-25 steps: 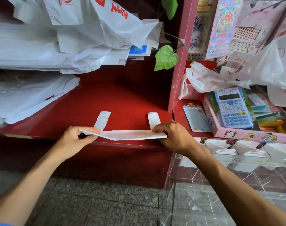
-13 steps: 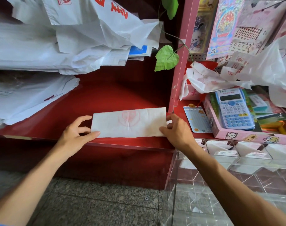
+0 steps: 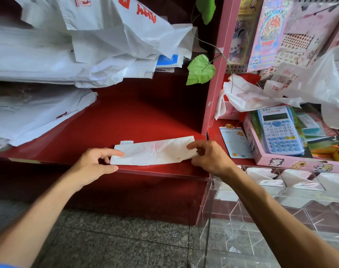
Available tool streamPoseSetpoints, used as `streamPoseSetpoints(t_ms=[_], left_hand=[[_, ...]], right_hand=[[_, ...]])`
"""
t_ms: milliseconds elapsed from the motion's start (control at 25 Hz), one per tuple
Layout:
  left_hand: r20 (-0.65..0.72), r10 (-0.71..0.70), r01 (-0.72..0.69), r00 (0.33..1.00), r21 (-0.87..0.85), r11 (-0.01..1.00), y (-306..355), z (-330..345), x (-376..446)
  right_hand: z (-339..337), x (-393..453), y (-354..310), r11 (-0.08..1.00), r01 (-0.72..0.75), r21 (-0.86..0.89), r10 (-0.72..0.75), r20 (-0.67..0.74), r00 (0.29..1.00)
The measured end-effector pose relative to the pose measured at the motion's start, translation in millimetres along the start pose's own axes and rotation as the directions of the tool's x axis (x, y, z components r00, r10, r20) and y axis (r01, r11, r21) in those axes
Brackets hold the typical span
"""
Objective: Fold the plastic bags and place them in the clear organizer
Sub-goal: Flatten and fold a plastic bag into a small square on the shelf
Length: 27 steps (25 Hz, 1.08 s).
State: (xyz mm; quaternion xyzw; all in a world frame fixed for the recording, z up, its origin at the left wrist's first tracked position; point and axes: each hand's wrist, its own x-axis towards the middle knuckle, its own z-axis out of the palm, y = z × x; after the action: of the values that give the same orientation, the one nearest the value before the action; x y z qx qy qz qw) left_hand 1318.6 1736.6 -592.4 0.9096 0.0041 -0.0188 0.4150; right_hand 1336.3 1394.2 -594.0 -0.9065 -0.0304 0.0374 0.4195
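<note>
A white plastic bag with a faint red print (image 3: 155,151) lies folded into a long flat strip at the front edge of the red shelf (image 3: 137,117). My left hand (image 3: 95,165) pinches its left end between thumb and forefinger. My right hand (image 3: 209,155) pinches the right end, fingers curled around the corner. The clear organizer (image 3: 280,192) stands at the lower right, and several folded white bags (image 3: 300,180) sit in its top compartments. More loose white bags (image 3: 248,97) lie crumpled on the pink shelf to the right.
Stacks of large white bags (image 3: 72,51) fill the left and upper shelf. A pink divider post (image 3: 215,78) separates the shelves. A blue calculator (image 3: 279,130) lies in a pink box (image 3: 300,161). Green leaves (image 3: 200,69) hang by the post. Grey stone floor (image 3: 116,242) lies below.
The bag was folded up over its handles into a wide rectangle, then folded again into a narrower strip. Both hands now pinch its ends.
</note>
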Motion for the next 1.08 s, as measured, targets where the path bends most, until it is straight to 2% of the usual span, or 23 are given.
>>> streamPoseSetpoints(t_ms=[80,240,320,400,520,720,840,960,1000,1080], left_hand=[[-0.038,0.001,-0.002,0.999,-0.038,0.999,-1,0,2],[-0.107,0.023,-0.052,0.994,-0.281,0.958,5,1,-1],[-0.151,0.026,-0.084,0.988,-0.388,0.918,10,0,-1],[-0.186,0.011,-0.102,0.983,-0.488,0.867,15,0,1],[-0.228,-0.060,-0.087,0.972,-0.585,0.807,33,7,0],[-0.269,-0.075,-0.090,0.960,-0.553,0.828,31,22,6],[-0.304,-0.167,-0.017,0.938,-0.521,0.853,31,25,6],[-0.332,-0.202,0.029,0.921,-0.460,0.887,28,26,10],[-0.344,-0.245,0.072,0.906,-0.446,0.892,29,25,10],[-0.391,-0.387,0.162,0.835,-0.497,0.852,27,23,14]], right_hand=[[0,2,2,0.997,0.056,-0.060,-0.058,-0.021,0.998],[-3,1,0,0.982,0.187,0.036,-0.180,-0.144,0.973],[-7,3,-2,0.976,0.207,0.061,-0.192,-0.196,0.962],[-10,2,-5,0.954,0.201,0.223,-0.158,-0.196,0.968],[-11,0,-10,0.855,0.169,0.490,-0.102,-0.161,0.982],[1,3,-10,0.837,0.121,0.533,-0.017,-0.195,0.981],[3,5,-7,0.858,0.095,0.504,0.002,-0.189,0.982],[5,8,-5,0.886,0.056,0.461,0.041,-0.196,0.980],[5,9,-4,0.896,0.027,0.443,0.075,-0.210,0.975],[4,11,-3,0.929,-0.019,0.370,0.124,-0.262,0.957]])
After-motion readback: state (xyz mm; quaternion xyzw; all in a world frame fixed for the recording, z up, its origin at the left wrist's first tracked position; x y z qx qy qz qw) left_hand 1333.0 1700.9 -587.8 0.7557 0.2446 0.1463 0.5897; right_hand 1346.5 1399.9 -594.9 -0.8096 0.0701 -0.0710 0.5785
